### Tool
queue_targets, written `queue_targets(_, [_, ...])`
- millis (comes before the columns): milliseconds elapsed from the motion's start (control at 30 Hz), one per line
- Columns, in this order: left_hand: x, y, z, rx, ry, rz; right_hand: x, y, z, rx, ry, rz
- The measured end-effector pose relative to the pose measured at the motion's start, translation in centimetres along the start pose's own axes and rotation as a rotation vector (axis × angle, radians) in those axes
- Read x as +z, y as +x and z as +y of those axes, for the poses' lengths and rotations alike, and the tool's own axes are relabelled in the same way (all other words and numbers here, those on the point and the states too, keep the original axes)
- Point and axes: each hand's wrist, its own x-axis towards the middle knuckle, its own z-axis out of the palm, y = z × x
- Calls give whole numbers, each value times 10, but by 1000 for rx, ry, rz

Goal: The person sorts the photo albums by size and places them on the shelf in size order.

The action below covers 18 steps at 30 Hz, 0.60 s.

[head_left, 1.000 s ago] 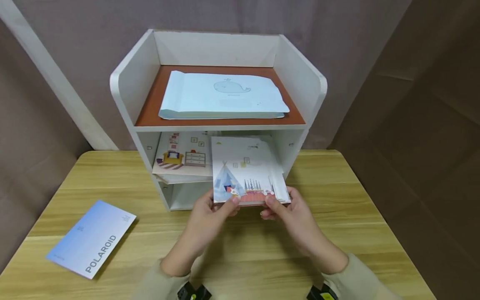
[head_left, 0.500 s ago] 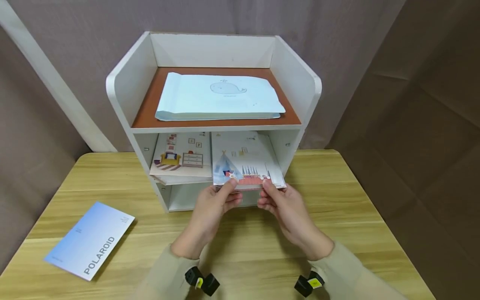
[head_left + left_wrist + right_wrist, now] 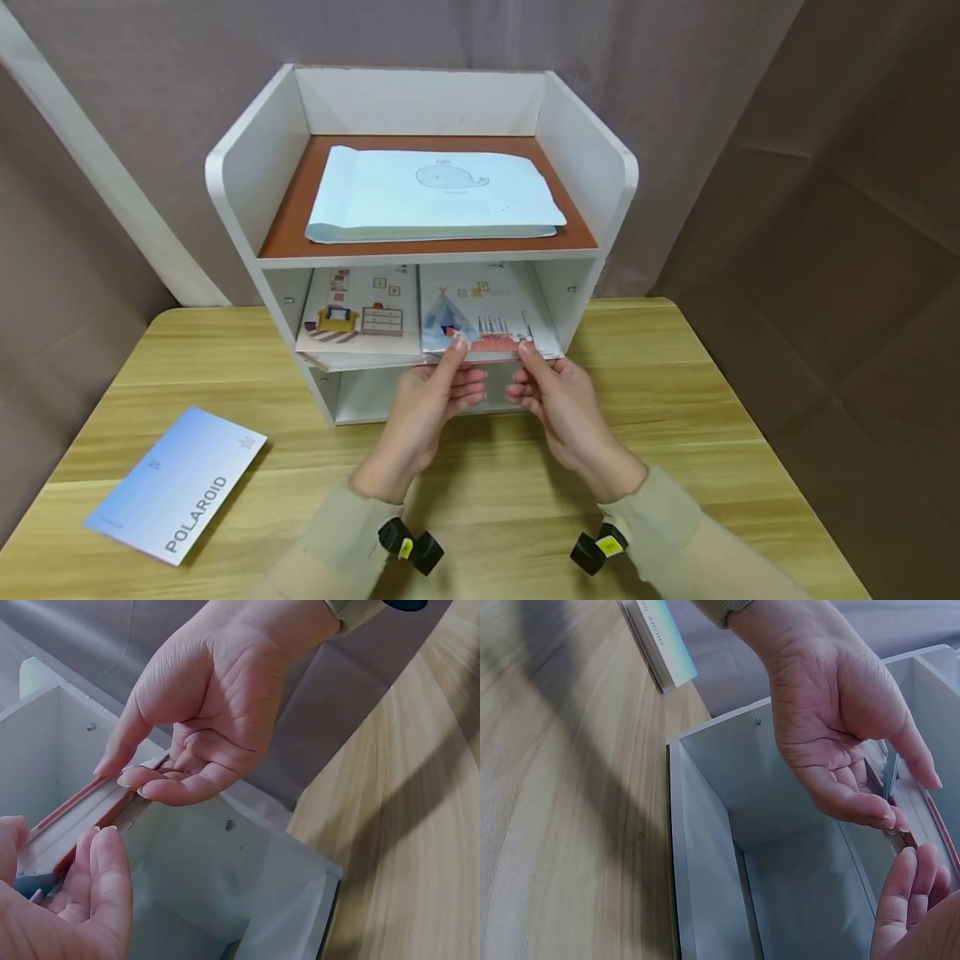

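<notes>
My left hand (image 3: 427,408) and right hand (image 3: 566,408) pinch the front edge of a book (image 3: 487,308) with a blue tent drawing, thumbs on top and fingers curled below. Most of it lies inside the middle shelf of a white desktop rack (image 3: 609,162). Left of it, on the same level, lies another book (image 3: 363,321) with a yellow sofa and dresser printed on it. The left wrist view shows the pale spine (image 3: 79,817) with red borders between both hands. The far part of the tent book is hidden under the top shelf.
A whale-printed white packet (image 3: 435,196) lies on the brown top shelf (image 3: 281,229). Under the books is the rack's lower compartment (image 3: 367,400). A blue-white POLAROID book (image 3: 180,483) lies at the left of the wooden table (image 3: 495,517), with curtains behind.
Both hands have moved forward, sliding the tent book deeper into the middle shelf until its front edge is about level with the neighbouring book. The view has shifted slightly.
</notes>
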Motion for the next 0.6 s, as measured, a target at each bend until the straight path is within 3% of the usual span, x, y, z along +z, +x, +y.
queue_targets(300, [-7,-8,-4,42,54,-20,-7,-2,10,-101,-122,30])
queue_targets(433, [-17,-18,-10,93,189,-31,-9,-7,21,-159,-205,5])
queue_targets(600, [-35,-31,-18,182,446,-31,-11,-11,38,-257,-353,-46])
